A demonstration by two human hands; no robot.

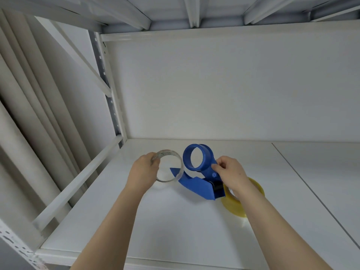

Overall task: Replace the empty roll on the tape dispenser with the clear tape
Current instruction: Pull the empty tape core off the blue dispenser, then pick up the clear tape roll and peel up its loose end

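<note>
A blue tape dispenser (pixel 196 184) stands on the white shelf (pixel 175 221), its round blue hub (pixel 198 157) bare and pointing up. My right hand (pixel 229 172) grips the dispenser's side just below the hub. To the left of the hub, my left hand (pixel 144 172) holds a thin, transparent empty roll (pixel 171 166), off the dispenser and partly in front of its blue blade end. A yellowish clear tape roll (pixel 235 205) lies flat on the shelf behind my right wrist, partly hidden by it.
The shelf has a white back wall (pixel 214 84), a metal upright (pixel 105 84) at the left rear and a diagonal rail (pixel 78 184) along its left side. Another shelf deck (pixel 194 12) sits overhead. A seam (pixel 311 191) splits the shelf surface at the right.
</note>
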